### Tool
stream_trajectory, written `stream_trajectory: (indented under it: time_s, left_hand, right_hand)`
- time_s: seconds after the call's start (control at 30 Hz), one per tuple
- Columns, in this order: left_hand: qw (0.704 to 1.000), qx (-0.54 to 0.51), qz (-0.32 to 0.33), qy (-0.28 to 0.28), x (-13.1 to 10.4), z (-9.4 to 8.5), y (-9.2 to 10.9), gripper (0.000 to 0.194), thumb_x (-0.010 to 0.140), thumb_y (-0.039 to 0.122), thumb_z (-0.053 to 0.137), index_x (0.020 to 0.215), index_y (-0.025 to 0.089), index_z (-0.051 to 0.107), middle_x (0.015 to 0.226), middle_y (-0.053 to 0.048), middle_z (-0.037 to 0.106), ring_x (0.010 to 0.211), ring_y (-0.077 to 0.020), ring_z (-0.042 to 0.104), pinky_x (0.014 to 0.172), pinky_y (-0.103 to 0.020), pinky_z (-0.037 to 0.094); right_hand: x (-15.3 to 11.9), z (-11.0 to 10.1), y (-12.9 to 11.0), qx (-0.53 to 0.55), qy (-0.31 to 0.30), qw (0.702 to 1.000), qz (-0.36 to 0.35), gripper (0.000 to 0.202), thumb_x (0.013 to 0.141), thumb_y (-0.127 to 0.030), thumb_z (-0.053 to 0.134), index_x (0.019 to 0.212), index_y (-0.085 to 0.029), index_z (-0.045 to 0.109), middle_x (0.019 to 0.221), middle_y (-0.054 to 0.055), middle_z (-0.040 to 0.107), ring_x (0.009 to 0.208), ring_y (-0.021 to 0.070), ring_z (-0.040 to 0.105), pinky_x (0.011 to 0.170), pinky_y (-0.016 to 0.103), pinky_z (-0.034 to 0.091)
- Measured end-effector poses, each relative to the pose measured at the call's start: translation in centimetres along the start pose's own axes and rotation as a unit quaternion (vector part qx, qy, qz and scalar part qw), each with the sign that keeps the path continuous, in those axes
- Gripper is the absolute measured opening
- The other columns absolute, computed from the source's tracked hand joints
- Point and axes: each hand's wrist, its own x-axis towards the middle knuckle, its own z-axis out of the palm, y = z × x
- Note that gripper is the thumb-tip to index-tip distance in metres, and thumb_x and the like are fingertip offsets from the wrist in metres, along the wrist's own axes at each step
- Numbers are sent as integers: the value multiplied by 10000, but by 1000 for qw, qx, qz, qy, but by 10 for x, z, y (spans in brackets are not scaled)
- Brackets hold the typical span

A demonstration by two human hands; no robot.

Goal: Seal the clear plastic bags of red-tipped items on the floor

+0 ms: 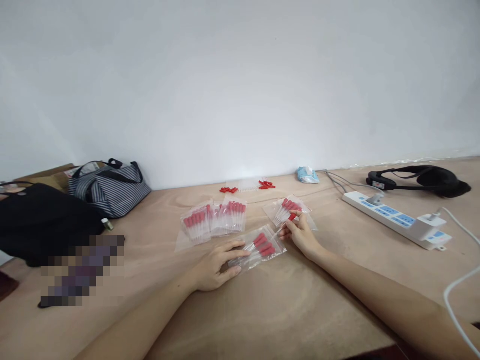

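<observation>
A clear zip bag [258, 248] with several red-capped droppers lies on the table in front of me. My left hand [218, 265] rests with spread fingers on the bag's left end. Close to the bag's right end, my right hand [296, 233] pinches a dropper [292, 217] by its red bulb. Beyond that hand lies another bag [287, 207] of red-capped droppers, partly covered by the fingers. Several filled bags [219, 220] overlap at the centre left. Loose red bulbs [229, 190] and more red bulbs [267, 185] lie near the wall, with clear tubes between them.
At the left are a black bag [45, 220], a striped bag [112, 190], a small bottle [107, 224] and a blurred flat object [82, 272]. At the right are a power strip [393, 217] with cables, a black headset [420, 181] and a blue-white packet [308, 175].
</observation>
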Motion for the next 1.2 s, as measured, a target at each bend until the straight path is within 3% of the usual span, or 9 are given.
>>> stream_trajectory:
  time_s: [0.23, 0.43, 0.67, 0.73, 0.83, 0.97, 1.1, 1.2]
  left_hand:
    - [1000, -14, 9, 16, 0, 0, -1, 375, 810, 337, 430, 1183, 306, 427, 1312, -13, 353, 1193, -218, 330, 987, -411, 282]
    - [1000, -12, 9, 14, -1, 1, -1, 425, 811, 354, 420, 1228, 290, 366, 1307, -22, 359, 1193, -219, 330, 986, -406, 289]
    - [1000, -16, 8, 24, -1, 0, 0, 474, 802, 355, 430, 1254, 269, 316, 1297, -26, 376, 1190, -222, 332, 990, -402, 288]
    - [999, -17, 11, 27, -1, 0, 0, 479, 803, 355, 427, 1259, 266, 308, 1299, -29, 374, 1186, -223, 338, 987, -404, 292]
    - [1000, -16, 11, 25, -1, -1, 0, 487, 802, 352, 427, 1264, 265, 297, 1300, -29, 371, 1181, -223, 342, 983, -405, 295]
    - [1000, -16, 8, 23, -1, -1, 1, 479, 800, 348, 429, 1256, 264, 309, 1287, -31, 388, 1170, -220, 356, 975, -404, 306]
    - [1000, -17, 6, 22, 0, -1, 2, 478, 800, 338, 429, 1257, 263, 306, 1294, -27, 380, 1178, -220, 347, 981, -403, 298]
    - [1000, -16, 0, 18, 0, 0, 1, 481, 799, 339, 429, 1257, 260, 303, 1301, -29, 369, 1185, -218, 338, 987, -401, 289]
  right_hand:
    - [-5, 3, -5, 51, -8, 998, 44, 367, 677, -315, 484, 950, -242, 250, 586, -83, 495, 505, 119, 562, 508, 276, 480]
    - [-9, 8, -8, 88, -52, 991, 84, 303, 685, -341, 502, 871, -241, 285, 612, -61, 539, 557, 125, 585, 542, 269, 469]
    - [-10, 7, -6, -13, -143, 987, 64, 286, 583, -392, 627, 706, -164, 507, 592, -43, 554, 502, 79, 509, 508, 219, 419]
    - [-11, 7, -5, -12, -137, 988, 74, 286, 582, -386, 626, 728, -160, 530, 625, -31, 567, 528, 88, 528, 535, 234, 437]
    - [-12, 9, -5, 0, -75, 995, 68, 301, 575, -318, 635, 807, -193, 488, 680, -50, 541, 539, 89, 545, 527, 238, 452]
    - [-13, 11, -6, 5, -18, 996, 88, 328, 576, -220, 635, 827, -214, 425, 624, -73, 488, 496, 93, 540, 489, 234, 448]
    - [-13, 12, -7, 9, -26, 995, 95, 329, 575, -212, 645, 825, -198, 432, 580, -61, 519, 495, 104, 534, 485, 234, 435]
    - [-15, 13, -7, 23, -66, 994, 83, 333, 576, -267, 652, 839, -179, 468, 626, -33, 578, 542, 111, 553, 528, 241, 444]
